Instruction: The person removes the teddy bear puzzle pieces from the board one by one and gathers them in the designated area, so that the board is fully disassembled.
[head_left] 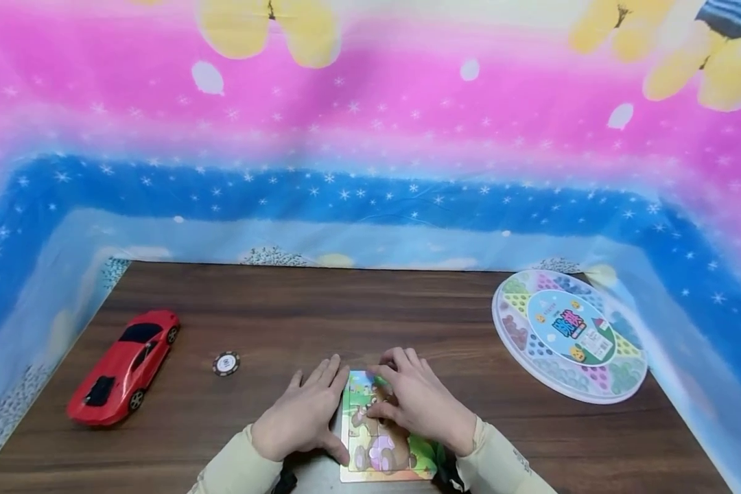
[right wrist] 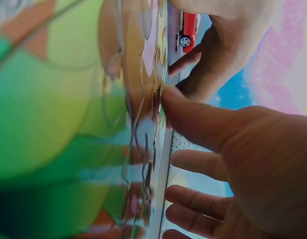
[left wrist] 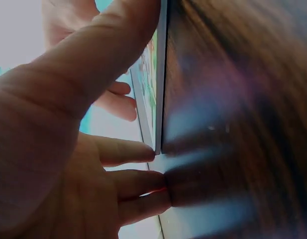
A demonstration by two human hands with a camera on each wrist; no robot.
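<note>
A jigsaw puzzle [head_left: 379, 449] with a brown bear picture lies in a flat board at the table's front middle. My left hand [head_left: 302, 415] lies along its left edge, fingers straight and thumb by the lower left corner. In the left wrist view, the thumb and a finger touch the board's edge [left wrist: 160, 94]. My right hand [head_left: 429, 405] is over the upper right part of the puzzle. In the right wrist view its thumb [right wrist: 193, 117] touches the puzzle face, and several fingers extend past the board's far side. Its index fingertip is hidden.
A red toy car [head_left: 126, 370] stands at the left on the wooden table [head_left: 321, 309]. Near it lies a poker chip [head_left: 226, 363]. A round board game box [head_left: 571, 336] sits at the right. A patterned pink and blue cloth [head_left: 370, 151] hangs around the table.
</note>
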